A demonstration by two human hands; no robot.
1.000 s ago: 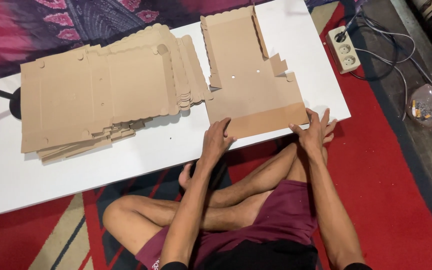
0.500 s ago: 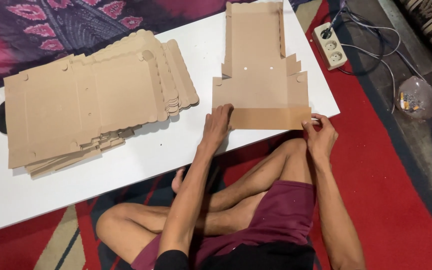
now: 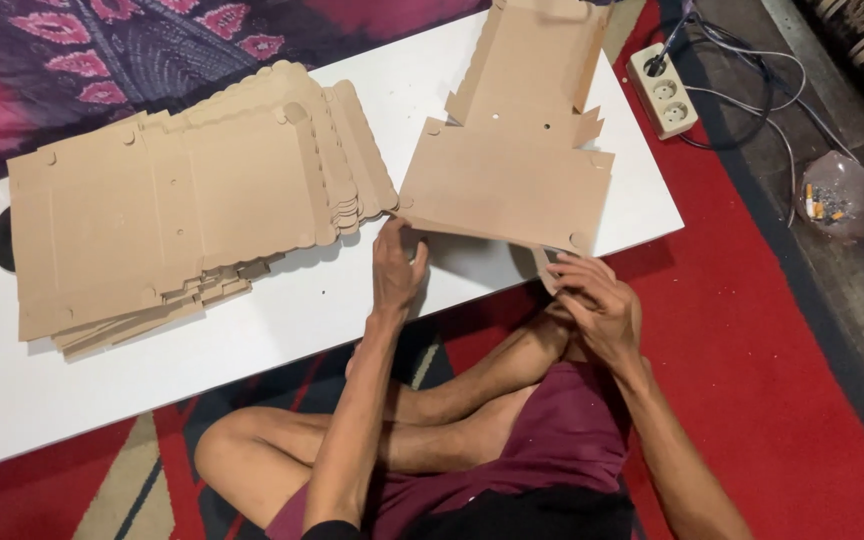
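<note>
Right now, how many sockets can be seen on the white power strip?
2 visible on the power strip on the floor past the table's right end; a black plug fills a further one.

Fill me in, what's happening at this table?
A person sitting cross-legged at a low white table is folding a flat cardboard box blank. The left hand grips the blank's near left corner, and the right hand bends up the near flap at the table edge. A stack of unfolded blanks lies to the left on the table. A power strip and an ashtray sit on the floor to the right.
</note>
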